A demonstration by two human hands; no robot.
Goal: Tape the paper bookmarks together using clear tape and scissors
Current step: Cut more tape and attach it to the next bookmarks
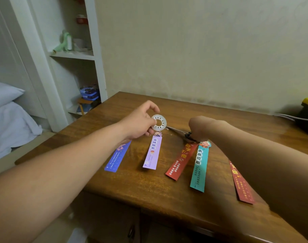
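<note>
Several paper bookmarks lie in a row on the wooden table point(149, 188): a blue one point(117, 157), a lilac one point(152, 152), a red one point(181, 161), a teal one point(199, 166) and a dark red one point(241, 185) partly under my right forearm. My left hand point(141, 121) pinches a roll of clear tape point(158, 122) just above the top of the lilac bookmark. My right hand point(200, 128) is curled on the handles of the scissors point(180, 132), which lie flat with blades pointing left toward the tape.
A black and yellow box point(307, 114) with a grey cable stands at the table's far right. The wall runs along the back edge. White shelves point(76, 55) and bedding point(7, 120) are to the left, beyond the table's edge.
</note>
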